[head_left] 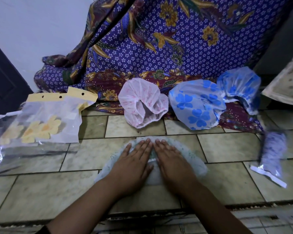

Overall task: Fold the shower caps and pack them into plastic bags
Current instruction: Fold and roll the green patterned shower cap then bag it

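Observation:
A pale green shower cap (189,159) lies flattened on the tiled floor in front of me. My left hand (134,164) and my right hand (172,162) rest flat on it side by side, fingers straight, pressing it down. Behind it lie a pink-patterned cap (142,103) and two blue-flowered caps (196,105) (238,86). At the left, a clear plastic bag with a yellow header (57,114) holds a yellow-flowered cap. At the right, a clear bag (272,154) holds a purple cap.
A purple batik cloth (159,48) hangs at the back and spreads onto the floor under the loose caps. More clear plastic bags (0,149) lie at the far left. A dark door (3,78) stands at the left, a pale cushion edge (287,81) at the right.

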